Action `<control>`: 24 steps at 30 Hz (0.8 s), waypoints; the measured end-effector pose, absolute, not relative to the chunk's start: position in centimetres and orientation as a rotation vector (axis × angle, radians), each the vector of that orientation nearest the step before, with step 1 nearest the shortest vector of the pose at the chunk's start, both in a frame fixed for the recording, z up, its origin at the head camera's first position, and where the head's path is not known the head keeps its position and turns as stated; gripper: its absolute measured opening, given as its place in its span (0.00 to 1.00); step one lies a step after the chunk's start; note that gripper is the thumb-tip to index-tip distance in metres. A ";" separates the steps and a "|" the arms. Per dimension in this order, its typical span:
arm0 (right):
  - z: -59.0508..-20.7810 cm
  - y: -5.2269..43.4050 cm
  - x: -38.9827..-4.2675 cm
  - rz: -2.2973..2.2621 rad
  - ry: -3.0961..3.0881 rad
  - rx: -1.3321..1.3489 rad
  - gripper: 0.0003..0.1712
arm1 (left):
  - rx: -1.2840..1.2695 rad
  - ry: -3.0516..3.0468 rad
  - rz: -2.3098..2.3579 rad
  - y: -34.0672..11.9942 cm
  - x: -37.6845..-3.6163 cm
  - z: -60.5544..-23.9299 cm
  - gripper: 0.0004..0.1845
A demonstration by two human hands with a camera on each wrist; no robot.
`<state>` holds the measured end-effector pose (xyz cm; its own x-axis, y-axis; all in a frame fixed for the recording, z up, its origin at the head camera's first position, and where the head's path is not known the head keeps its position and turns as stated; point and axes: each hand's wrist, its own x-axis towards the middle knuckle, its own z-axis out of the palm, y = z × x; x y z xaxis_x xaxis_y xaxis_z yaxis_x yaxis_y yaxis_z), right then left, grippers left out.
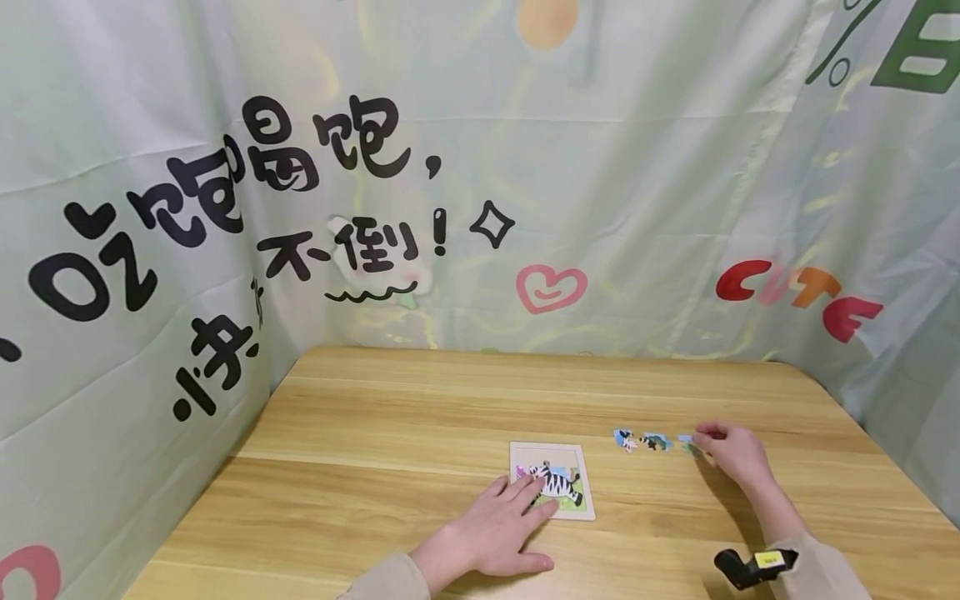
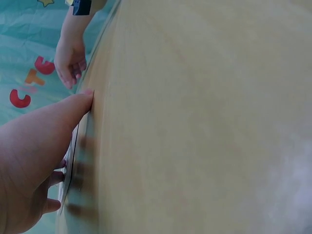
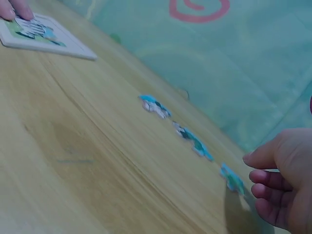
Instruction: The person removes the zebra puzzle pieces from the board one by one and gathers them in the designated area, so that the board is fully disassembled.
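Note:
A small square zebra puzzle board [image 1: 561, 455] lies on the wooden table [image 1: 390, 417]. My left hand [image 1: 498, 529] rests flat, its straight fingers [image 3: 14, 9] pressing on the board's near-left part. To the right, three loose blue-green puzzle pieces lie in a row: one [image 1: 625, 439], a second [image 1: 656, 442] and a third [image 1: 686, 443]. My right hand [image 1: 727, 450] hovers at the third piece [image 3: 233, 179] with loosely curled fingers [image 3: 273, 180] just beside it, holding nothing that I can see. The left wrist view shows my left hand [image 2: 34, 146] flat on the table.
Printed green cloth [image 1: 600, 167] walls the table in at the back and on both sides. A black wrist camera [image 1: 750, 565] sits on my right sleeve. Bare wood stretches to the left of and behind the board.

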<state>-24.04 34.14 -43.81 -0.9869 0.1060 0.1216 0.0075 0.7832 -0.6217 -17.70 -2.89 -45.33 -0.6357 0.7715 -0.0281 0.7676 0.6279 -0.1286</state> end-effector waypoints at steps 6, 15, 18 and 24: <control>-43.2 32.2 -24.1 1.062 -2.792 -0.056 0.20 | -1.337 -2.784 0.198 -2.9 -17.7 -45.5 0.40; -42.3 27.3 -24.7 1.269 -2.779 0.099 0.16 | -1.324 -2.767 0.170 -3.9 -17.6 -45.8 0.40; -41.8 25.3 -24.7 1.375 -2.768 0.146 0.16 | -1.325 -2.763 0.182 -4.3 -17.4 -45.8 0.40; -41.7 21.4 -24.5 1.543 -2.759 0.251 0.16 | -1.333 -2.757 0.172 -5.1 -16.7 -45.7 0.41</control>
<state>-24.49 21.41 -41.69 -0.9870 -0.1519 0.0517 -0.1236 0.5139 -0.8489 -16.66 -5.06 -45.67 -0.6198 0.7845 0.0184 0.7761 0.6163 -0.1333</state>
